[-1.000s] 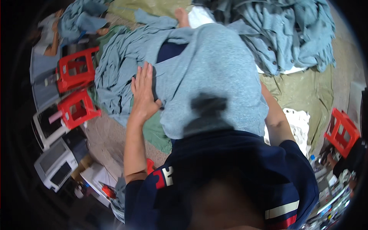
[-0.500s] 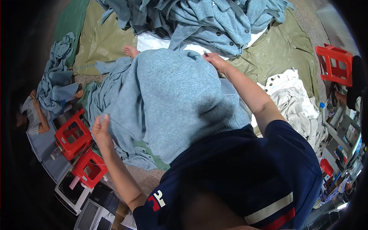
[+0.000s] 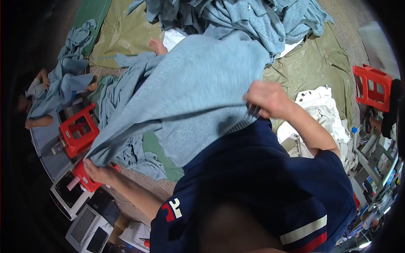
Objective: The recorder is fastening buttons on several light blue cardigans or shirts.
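Note:
A light blue knitted garment (image 3: 198, 80) is stretched across my lap and raised in the middle. At its lower left corner my left hand (image 3: 96, 172) is closed on the bunched cloth. My right hand (image 3: 270, 100), smeared by motion, is closed at the garment's right edge, near its ribbed hem. Something small and dark (image 3: 254, 110) shows under the right fingers; its kind is unclear. More light blue knitwear (image 3: 122, 90) lies on my left, partly covered by the stretched garment.
A heap of blue buttoned knitwear (image 3: 253, 25) lies ahead on an olive sheet (image 3: 316, 55). White garments (image 3: 320, 109) lie to the right. Red stools (image 3: 78, 130) and a white machine (image 3: 88, 227) stand at left, another red stool (image 3: 373, 87) at right. A person in stripes (image 3: 36, 88) handles blue cloth far left.
My left hand has moved down and left and gripped the garment's corner. My right hand has come nearer to me, and the garment is now pulled taut and lifted between them.

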A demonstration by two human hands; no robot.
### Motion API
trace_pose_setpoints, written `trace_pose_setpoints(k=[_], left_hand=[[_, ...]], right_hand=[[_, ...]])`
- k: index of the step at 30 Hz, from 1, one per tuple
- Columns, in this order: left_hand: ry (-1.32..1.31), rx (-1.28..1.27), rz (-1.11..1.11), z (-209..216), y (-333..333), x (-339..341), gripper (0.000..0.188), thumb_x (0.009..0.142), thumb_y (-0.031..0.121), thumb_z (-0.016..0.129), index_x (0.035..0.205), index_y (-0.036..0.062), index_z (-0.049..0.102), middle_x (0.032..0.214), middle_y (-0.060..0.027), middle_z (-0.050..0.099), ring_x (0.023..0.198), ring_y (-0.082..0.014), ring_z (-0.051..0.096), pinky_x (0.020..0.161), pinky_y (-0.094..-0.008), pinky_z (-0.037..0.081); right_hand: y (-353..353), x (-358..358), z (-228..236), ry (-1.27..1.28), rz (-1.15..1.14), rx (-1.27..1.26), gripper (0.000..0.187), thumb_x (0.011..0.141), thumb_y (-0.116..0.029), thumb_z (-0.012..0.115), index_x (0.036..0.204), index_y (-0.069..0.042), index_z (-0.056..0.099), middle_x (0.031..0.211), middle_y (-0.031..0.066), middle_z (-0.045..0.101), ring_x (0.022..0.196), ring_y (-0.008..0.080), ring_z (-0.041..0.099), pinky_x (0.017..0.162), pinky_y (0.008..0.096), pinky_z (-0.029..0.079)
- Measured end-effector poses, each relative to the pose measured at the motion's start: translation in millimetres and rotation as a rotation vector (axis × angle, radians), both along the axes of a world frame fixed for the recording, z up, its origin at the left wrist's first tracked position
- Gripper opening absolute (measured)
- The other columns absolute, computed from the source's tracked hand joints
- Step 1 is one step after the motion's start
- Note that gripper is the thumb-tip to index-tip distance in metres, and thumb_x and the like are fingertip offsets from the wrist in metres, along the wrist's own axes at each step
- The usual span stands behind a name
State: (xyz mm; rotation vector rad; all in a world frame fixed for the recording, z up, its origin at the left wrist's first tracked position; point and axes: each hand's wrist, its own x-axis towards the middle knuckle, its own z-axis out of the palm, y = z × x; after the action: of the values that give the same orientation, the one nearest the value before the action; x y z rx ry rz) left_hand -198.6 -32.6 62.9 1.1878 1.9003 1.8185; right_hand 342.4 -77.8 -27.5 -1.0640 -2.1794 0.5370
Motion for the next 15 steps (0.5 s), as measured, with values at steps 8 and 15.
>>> trace_pose_setpoints(k=[8,15], left_hand=[[-0.245,-0.118,-0.032,-59,-50,-1,0.018,0.095,0.018,0.061,0.097,-0.0008,0.060,0.093,-0.0106,0.066,0.084,-0.0178,0.063,0.075,-0.0319,0.049],[-0.298,-0.152,-0.055,-68,-59,-7,0.021,0.095,0.017,0.061,0.104,-0.0015,0.061,0.098,-0.0096,0.066,0.086,-0.0175,0.062,0.079,-0.0308,0.048]], right_hand=[[31,0,-7,0.405,-0.165,-0.239,0.006,0.083,-0.007,0.063,0.087,-0.003,0.063,0.084,0.0083,0.062,0.079,0.0235,0.061,0.069,0.0316,0.049],[106,5,-44,0.166,0.002,-0.322,0.029,0.076,-0.009,0.068,0.105,-0.005,0.063,0.105,0.0056,0.060,0.106,0.0221,0.055,0.093,0.0345,0.044]])
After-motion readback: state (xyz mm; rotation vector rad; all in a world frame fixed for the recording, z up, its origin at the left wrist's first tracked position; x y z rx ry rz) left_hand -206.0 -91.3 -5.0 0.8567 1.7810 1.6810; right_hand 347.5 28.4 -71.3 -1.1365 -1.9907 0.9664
